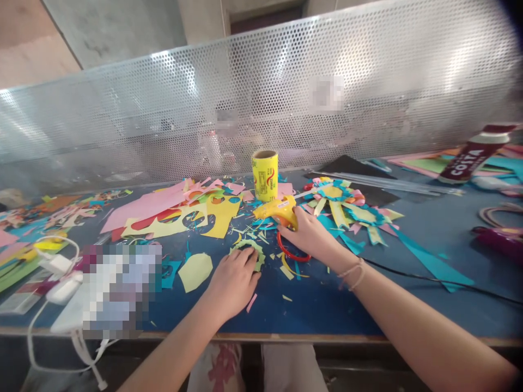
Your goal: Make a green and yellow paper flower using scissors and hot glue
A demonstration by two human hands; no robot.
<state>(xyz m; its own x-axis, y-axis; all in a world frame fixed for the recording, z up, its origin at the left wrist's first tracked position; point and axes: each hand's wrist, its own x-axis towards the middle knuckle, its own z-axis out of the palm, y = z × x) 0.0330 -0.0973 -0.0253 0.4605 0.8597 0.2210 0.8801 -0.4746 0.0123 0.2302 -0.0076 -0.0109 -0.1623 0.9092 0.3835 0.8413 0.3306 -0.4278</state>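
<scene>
My right hand (307, 233) is wrapped round the handle of a yellow glue gun (274, 208), whose nozzle points left. My left hand (236, 277) rests low on the table with its fingers on a light green frilled paper rosette (258, 256), partly hidden under them. Close below the glue gun lies a red ring (291, 251), perhaps scissor handles. To the left of my left hand is a pale green paper piece (196, 272). Finished-looking paper rosettes with ribbon tails (339, 197) lie beyond my right hand.
A yellow film roll (265, 175) stands upright behind the glue gun. Cut paper sheets (223, 215) and scraps spread across the blue table (327, 310). A Costa bottle (469, 158) leans at right. White cables (30, 337) hang at left; a perforated metal panel (183, 114) borders the back.
</scene>
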